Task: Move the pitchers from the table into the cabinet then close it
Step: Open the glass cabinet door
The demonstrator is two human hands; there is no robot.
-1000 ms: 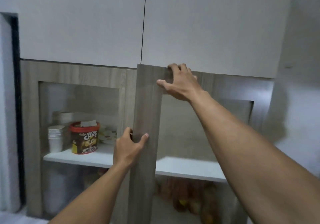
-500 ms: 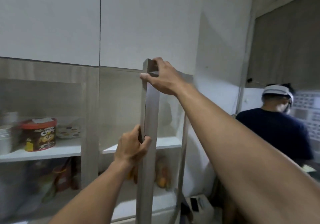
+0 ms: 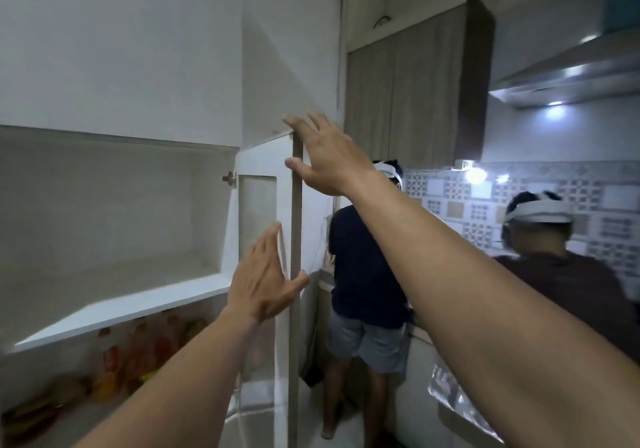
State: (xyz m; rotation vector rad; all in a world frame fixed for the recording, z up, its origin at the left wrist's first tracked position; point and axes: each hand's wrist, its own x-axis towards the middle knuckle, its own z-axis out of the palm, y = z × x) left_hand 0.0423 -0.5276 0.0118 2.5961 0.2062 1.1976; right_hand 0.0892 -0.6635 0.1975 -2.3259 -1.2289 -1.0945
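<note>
The cabinet door (image 3: 296,239) stands swung wide open, its edge facing me, glass panel in a white inner frame. My right hand (image 3: 329,156) is at the door's top corner, fingers spread, thumb touching the edge. My left hand (image 3: 265,279) is lower on the same edge, fingers apart, thumb against it. The cabinet's upper shelf (image 3: 138,298) is white and bare in view. No pitchers are in view.
Below the shelf sit several bottles and packets (image 3: 131,350), blurred. A person in a dark shirt (image 3: 363,267) stands just behind the door at a counter. A second person (image 3: 554,267) is at the right. Wall cupboards (image 3: 415,94) hang above.
The door has swung from nearly shut to wide open. Both hands have loosened from gripping its edge to spread fingers against it. My view has turned right.
</note>
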